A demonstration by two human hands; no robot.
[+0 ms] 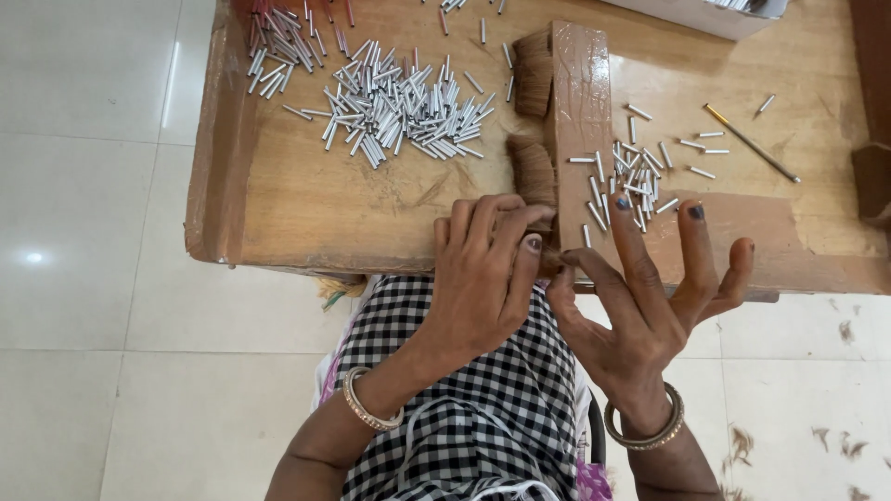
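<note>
My left hand is curled over a tuft of brown bristle hair at the near edge of a low wooden table. My right hand pinches the same tuft with thumb and forefinger at about the table edge, its other fingers spread. Just beyond my right fingers lies a small heap of short silver metal tubes. A second brown bristle bundle rests farther back against a tape-wrapped upright block.
A large pile of silver tubes and some reddish ones lie at the table's far left. A thin brush handle lies at right, a white box at the back. Hair scraps litter the white tiled floor.
</note>
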